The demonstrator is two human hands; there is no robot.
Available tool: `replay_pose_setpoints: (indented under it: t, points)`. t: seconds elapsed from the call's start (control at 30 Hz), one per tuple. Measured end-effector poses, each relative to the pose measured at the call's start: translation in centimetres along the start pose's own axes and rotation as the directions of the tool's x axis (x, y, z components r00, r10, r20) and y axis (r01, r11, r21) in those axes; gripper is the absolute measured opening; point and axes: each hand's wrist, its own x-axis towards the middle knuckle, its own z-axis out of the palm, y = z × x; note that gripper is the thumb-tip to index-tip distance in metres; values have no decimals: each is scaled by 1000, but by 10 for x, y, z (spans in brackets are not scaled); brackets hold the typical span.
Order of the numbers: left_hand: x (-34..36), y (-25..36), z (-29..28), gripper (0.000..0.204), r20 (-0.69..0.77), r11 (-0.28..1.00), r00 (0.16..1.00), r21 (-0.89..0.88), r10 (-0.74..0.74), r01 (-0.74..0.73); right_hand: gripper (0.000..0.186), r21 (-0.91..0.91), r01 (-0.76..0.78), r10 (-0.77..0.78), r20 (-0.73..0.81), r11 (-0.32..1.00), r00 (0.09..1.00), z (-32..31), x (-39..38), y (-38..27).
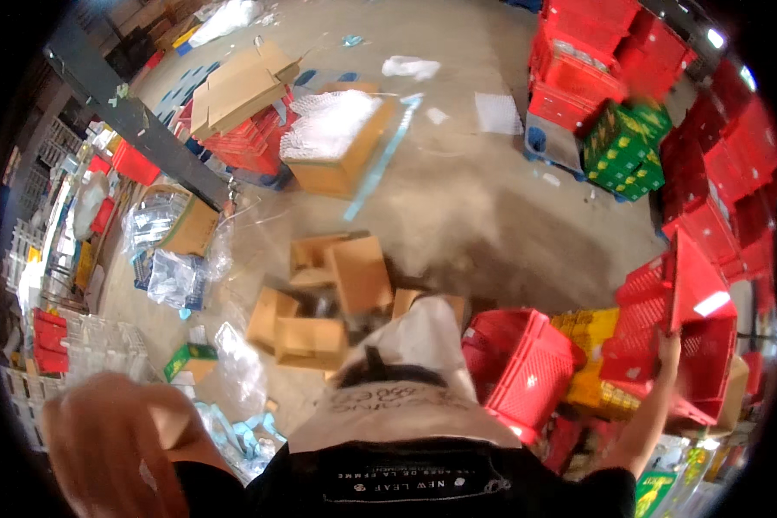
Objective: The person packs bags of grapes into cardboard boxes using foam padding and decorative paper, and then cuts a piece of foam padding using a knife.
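Note:
Out to the right, my right hand is closed on the edge of a red plastic crate with perforated sides, where a flat red panel stands raised. At the lower left, my left hand is raised close to the view, blurred, with its fingers bent downward. Whether it holds anything is unclear. Beside the crate are a yellow perforated crate and another red crate. A pale apron hangs in front of me.
Open cardboard boxes lie on the floor ahead. Farther off stand a box of white packing material, red crates under flat cardboard and a dark post. Stacked red crates and green cartons line the right.

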Motion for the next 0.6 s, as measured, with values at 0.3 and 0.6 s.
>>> replay_pose_setpoints:
  t: [0.3,0.6]
  points:
    - [-144,-158,-206,38,-836,971,537,21,-114,238,50,-454,-355,285,-217,817,934,11,41,-37]
    - [-199,-342,-478,41,-793,774,195,-454,-577,441,42,-510,-535,171,-597,674,784,-83,99,-129]
